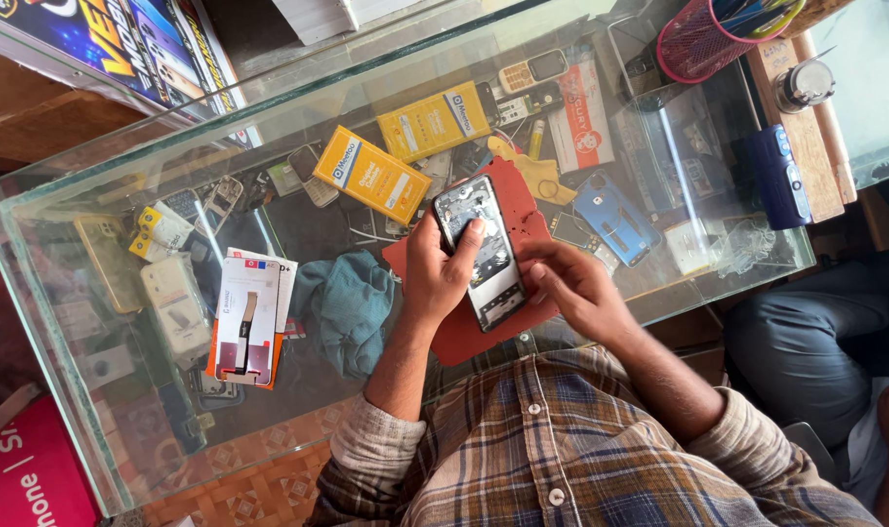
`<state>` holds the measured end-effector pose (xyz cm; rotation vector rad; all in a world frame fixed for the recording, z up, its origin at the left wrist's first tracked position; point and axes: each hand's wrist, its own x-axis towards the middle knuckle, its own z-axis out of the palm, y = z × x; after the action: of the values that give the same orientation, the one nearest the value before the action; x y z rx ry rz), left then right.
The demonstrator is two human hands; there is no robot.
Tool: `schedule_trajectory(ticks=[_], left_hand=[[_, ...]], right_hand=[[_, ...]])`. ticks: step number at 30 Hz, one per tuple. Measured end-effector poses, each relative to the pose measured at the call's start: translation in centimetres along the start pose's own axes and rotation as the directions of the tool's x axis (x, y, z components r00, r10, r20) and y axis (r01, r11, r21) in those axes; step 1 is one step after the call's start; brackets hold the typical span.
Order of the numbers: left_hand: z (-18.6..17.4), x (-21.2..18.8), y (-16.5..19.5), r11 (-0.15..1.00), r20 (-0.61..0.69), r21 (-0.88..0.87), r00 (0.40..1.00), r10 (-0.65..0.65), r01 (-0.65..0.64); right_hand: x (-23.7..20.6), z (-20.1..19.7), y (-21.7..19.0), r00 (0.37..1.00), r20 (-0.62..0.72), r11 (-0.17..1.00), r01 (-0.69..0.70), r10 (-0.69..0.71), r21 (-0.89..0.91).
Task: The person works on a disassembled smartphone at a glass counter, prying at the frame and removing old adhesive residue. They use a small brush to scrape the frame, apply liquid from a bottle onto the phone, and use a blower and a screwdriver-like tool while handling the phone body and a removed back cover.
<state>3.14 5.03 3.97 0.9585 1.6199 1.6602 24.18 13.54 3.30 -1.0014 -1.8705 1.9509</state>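
Opened phone (481, 256), one of it, back cover off and insides showing, lies between your two hands over the one red mat (454, 332) near the middle of the glass bench (64, 293). Your left hand (440, 273) has its fingers wrapped around the phone's left edge, thumb pressed on its upper part. Your right hand (573, 288) sits at 3 o'clock from the phone, its fingers curled in and pinched at the phone's right edge; whether they hold any small thing between them, you cannot tell from here.

Count what surrounds it. Two yellow boxes (371, 174) lie at 11 and 12 o'clock from the phone. One teal cloth (347, 303) is crumpled at 9 o'clock, just beside your left wrist. One white and orange parts pack (247, 317) lies further out at 9 o'clock. One blue phone case (615, 217) rests at 2 o'clock. One pink mesh pen cup (703, 39) stands far off at 1 o'clock.
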Motion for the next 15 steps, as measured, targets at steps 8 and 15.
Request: schedule_trajectory(ticks=[8, 15], left_hand=[[-0.8, 0.3, -3.1, 0.984, -0.083, 0.117, 0.989, -0.122, 0.132], [-0.6, 0.6, -4.6, 0.977, -0.117, 0.182, 0.989, -0.087, 0.107]], right_hand=[[1.7, -9.5, -2.5, 0.697, -0.456, 0.806, 0.310, -0.553, -0.504], [7.3, -20.8, -8.5, 0.378, -0.574, 0.624, 0.013, -0.726, -0.781]])
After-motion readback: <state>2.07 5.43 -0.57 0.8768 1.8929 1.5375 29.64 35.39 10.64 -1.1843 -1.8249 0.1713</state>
